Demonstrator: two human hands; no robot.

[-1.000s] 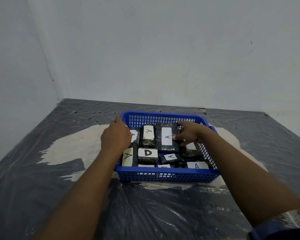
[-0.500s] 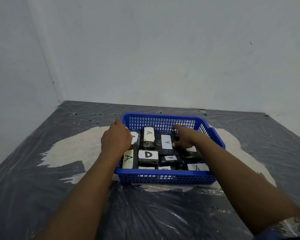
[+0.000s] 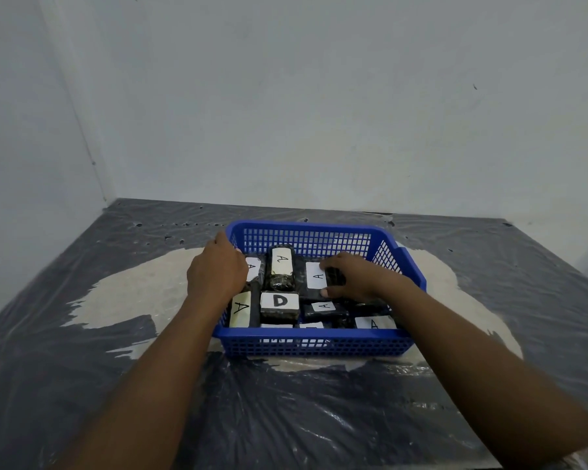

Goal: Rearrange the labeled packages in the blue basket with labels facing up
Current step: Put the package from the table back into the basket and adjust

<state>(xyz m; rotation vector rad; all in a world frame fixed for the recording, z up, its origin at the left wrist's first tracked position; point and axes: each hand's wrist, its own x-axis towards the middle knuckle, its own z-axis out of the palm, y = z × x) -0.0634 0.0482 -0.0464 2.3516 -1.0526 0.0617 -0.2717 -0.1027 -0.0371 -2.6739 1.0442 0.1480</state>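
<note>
A blue mesh basket [image 3: 319, 344] stands on the table and holds several black packages with white labels facing up. A package marked D [image 3: 279, 302] lies front centre, and an upright A package [image 3: 280, 267] sits behind it. My left hand [image 3: 218, 271] grips the basket's left rim near the back corner. My right hand [image 3: 353, 279] is inside the basket, fingers closed on a black A package [image 3: 314, 278] at the back right, covering part of it. More A packages [image 3: 374, 323] line the front wall.
The table [image 3: 82, 368] is wrapped in dark plastic film with a pale worn patch [image 3: 143, 286] around the basket. White walls meet in a corner at the back left.
My right hand has slid left and lower onto the back right package and closed around it. The basket has shifted slightly. My left hand stays on the rim.
</note>
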